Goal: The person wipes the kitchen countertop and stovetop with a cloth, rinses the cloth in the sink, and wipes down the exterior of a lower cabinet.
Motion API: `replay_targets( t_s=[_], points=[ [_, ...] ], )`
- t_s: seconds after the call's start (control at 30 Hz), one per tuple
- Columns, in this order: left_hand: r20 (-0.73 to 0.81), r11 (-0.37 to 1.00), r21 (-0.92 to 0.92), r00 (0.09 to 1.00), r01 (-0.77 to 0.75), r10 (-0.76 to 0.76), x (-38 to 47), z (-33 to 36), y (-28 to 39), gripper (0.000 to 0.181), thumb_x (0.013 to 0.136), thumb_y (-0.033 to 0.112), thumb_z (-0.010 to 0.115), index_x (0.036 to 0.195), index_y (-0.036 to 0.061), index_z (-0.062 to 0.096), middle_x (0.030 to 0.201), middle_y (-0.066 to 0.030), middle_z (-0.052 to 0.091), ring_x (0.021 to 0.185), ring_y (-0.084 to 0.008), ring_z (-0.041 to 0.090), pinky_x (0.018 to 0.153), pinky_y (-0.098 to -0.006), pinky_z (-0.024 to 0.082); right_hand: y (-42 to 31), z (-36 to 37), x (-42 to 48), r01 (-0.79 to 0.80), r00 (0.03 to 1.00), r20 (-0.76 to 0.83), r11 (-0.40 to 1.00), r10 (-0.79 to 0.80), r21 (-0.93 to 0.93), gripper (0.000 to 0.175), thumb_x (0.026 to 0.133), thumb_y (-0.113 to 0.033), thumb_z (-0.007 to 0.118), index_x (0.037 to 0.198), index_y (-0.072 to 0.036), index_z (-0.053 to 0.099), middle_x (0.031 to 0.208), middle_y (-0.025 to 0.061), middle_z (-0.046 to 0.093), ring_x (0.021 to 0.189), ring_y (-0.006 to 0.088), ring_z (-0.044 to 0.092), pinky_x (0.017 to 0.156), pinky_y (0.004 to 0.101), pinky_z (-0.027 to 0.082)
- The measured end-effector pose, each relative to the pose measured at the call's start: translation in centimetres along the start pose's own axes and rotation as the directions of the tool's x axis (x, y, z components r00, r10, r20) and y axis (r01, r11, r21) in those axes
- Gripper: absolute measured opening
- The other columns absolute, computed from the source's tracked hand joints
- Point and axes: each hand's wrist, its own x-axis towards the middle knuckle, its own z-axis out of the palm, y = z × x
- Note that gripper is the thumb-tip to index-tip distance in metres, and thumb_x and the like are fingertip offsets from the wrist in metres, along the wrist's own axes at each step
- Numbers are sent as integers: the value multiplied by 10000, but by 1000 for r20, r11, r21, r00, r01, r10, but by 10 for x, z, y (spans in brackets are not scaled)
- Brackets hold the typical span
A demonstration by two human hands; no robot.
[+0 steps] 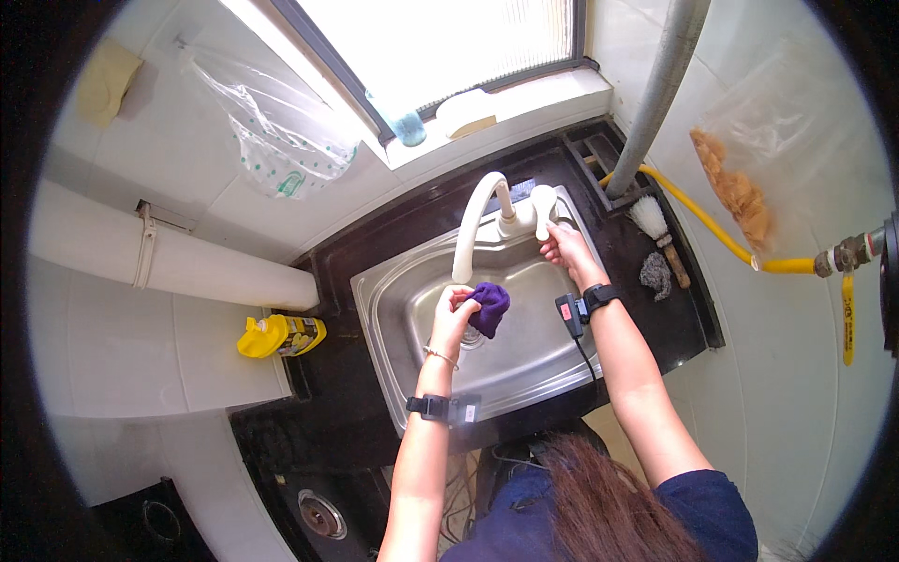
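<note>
My left hand (pixel 455 310) pinches a bunched purple cloth (pixel 489 309) between thumb and fingers, over the stainless steel sink basin (pixel 541 316). Just above that hand ends the spout of a white gooseneck faucet (pixel 469 232); I cannot make out any water coming from it. At the sink's back right corner, my right hand (pixel 566 247) has its fingers on the end of the faucet's white lever handle (pixel 543 204). Part of the drain (pixel 473 340) shows below the cloth. A black strap with a small device sits on each wrist.
A yellow detergent bottle (pixel 281 336) stands left of the sink. To the right lie a white-bristled brush (pixel 650 219) and a steel wool scourer (pixel 655 275). A grey pipe (pixel 657 98) and yellow hose (pixel 702 216) rise behind them. A gas burner (pixel 322 515) is at lower left.
</note>
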Motion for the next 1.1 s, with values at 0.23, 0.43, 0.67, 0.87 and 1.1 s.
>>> replay_targets(
  t_s=[0.23, 0.43, 0.67, 0.87, 1.1],
  points=[
    [-67, 1000, 18, 998, 16, -15, 15, 11, -5, 248, 741, 33, 640, 976, 36, 563, 914, -58, 579, 820, -119, 556, 723, -255, 473, -5, -3, 19, 185, 982, -39, 982, -183, 45, 362, 931, -347, 517, 754, -42, 602, 581, 2, 550, 482, 77, 486, 463, 212, 395],
    [-101, 1000, 3, 995, -16, 17, 20, 5, -15, 261, 743, 72, 661, 981, 35, 561, 904, -51, 587, 770, -108, 556, 662, -237, 460, -2, 7, 14, 186, 981, -78, 977, -178, 106, 348, 932, -321, 502, 742, -47, 601, 571, 5, 547, 472, 84, 484, 462, 233, 397],
    [-123, 998, 55, 992, 18, -11, 20, 5, -11, 314, 762, 103, 688, 1017, 45, 514, 911, -56, 589, 760, -107, 582, 614, -236, 480, 43, 73, -37, 162, 983, 56, 973, -173, 165, 310, 895, -373, 552, 946, -67, 540, 836, 56, 587, 635, 128, 568, 554, 270, 468],
    [-91, 999, -15, 995, -33, 32, 17, 7, -12, 261, 776, 76, 677, 981, 57, 516, 882, -33, 569, 744, -97, 573, 637, -230, 471, 13, 51, -3, 172, 985, -99, 872, -142, 459, 416, 936, -396, 493, 1141, -36, 465, 847, 110, 624, 628, 150, 593, 541, 246, 478],
    [-55, 999, -9, 998, -31, 31, 17, 5, -17, 256, 764, 69, 689, 957, 64, 520, 864, -10, 548, 760, -83, 544, 663, -223, 444, 14, 47, 13, 175, 970, 32, 783, -242, 597, 290, 981, -235, 421, 1055, -5, 582, 753, 91, 619, 629, 116, 556, 607, 221, 474]
  ],
)
